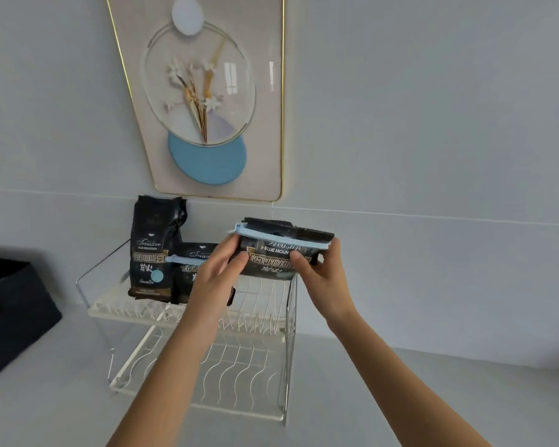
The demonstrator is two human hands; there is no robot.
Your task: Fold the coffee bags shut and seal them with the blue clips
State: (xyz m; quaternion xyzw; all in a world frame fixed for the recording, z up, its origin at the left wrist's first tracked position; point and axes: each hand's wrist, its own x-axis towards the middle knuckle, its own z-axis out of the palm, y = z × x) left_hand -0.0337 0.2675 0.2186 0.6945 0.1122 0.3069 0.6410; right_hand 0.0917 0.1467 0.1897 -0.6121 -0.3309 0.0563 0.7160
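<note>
Both hands, left hand and right hand, clamp the black foil coffee bag between them, its long pale-blue plastic clip just above the fingers. Sealing looks finished; next, set it on the white wire rack below the hands.

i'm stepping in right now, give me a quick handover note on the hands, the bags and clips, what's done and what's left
Left hand and right hand: both grip the held bag above the top shelf of the white wire rack.
Held bag: top folded over, blue clip across the fold, so it looks sealed.
Short bag on the top shelf: also has a blue clip across it.
Tall bag at the shelf's left: upright, top crumpled, no clip visible.
Left: set the held bag down, then fold and clip the tall bag. No spare clip in view.
</note>
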